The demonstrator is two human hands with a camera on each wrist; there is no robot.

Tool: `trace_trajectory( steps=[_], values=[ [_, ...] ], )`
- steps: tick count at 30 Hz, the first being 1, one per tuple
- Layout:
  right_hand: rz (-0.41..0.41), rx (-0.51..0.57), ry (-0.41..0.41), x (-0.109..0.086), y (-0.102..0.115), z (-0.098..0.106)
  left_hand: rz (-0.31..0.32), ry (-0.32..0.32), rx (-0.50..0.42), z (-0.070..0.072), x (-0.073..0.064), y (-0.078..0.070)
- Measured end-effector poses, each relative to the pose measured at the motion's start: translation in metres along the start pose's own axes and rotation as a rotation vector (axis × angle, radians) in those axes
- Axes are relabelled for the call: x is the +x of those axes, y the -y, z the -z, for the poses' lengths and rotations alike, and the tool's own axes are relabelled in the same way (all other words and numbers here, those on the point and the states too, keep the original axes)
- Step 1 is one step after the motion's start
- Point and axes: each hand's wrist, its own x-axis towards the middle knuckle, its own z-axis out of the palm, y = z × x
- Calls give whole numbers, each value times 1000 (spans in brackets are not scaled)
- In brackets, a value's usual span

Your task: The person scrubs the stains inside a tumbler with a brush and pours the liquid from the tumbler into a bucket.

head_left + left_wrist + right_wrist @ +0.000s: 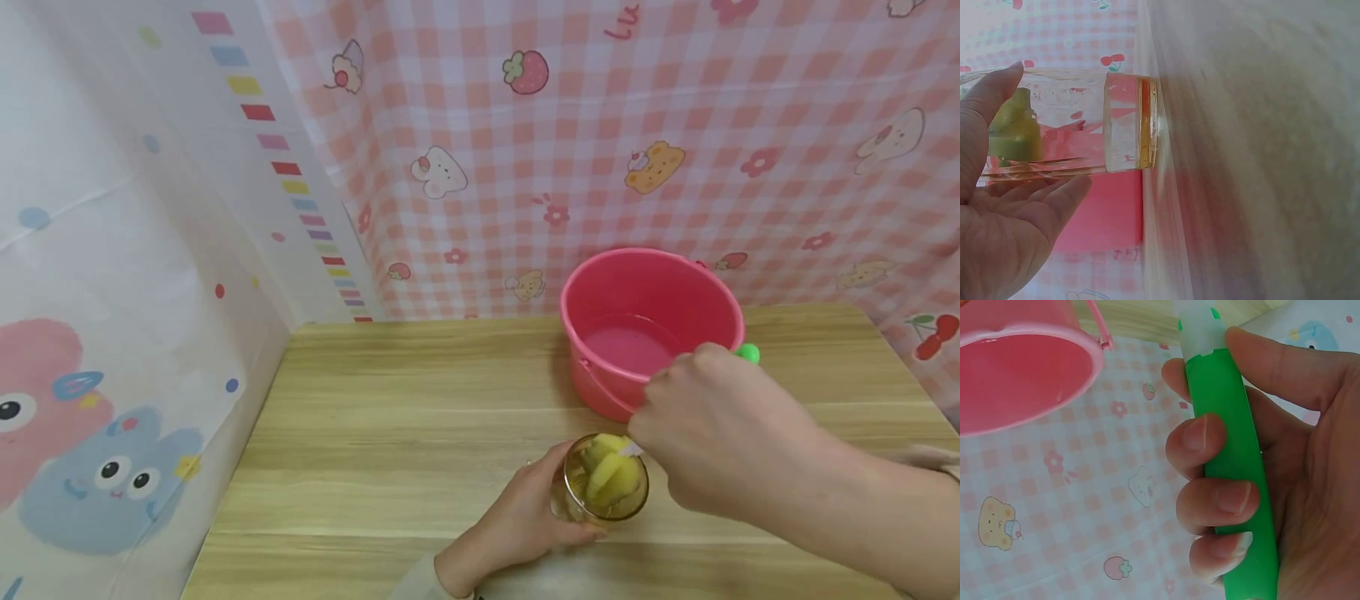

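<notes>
My left hand (521, 512) grips an amber-tinted clear glass (1072, 119) around its side, thumb on one side and fingers on the other. In the left wrist view the glass's base is close to the tabletop. My right hand (720, 429) holds a cup brush, its fingers curled round the green handle (1229, 431) and the thumb near the white collar. The brush's yellow sponge head (615, 477) sits inside the mouth of the glass in the head view. Its lower part shows through the glass wall in the left wrist view.
A pink bucket (630, 287) with a swing handle stands behind the glass, and a little liquid appears to lie in its bottom. The wood-grain table (390, 417) meets a pink checked cloth (487, 167) at the back and a white patterned sheet (150, 275) at the left.
</notes>
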Motion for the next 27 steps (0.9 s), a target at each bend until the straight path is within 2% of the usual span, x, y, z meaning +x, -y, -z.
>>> trace_trajectory(
  steps=[6, 13, 27],
  values=[
    [1, -1, 20, -8, 2, 2, -12, -11, 19, 0, 0, 0],
    [-3, -1, 7, -12, 10, 7, -23, -8, -9, 0, 0, 1],
    [21, 52, -66, -1, 20, 15, -17, -18, -29, -1, 0, 1]
  ],
)
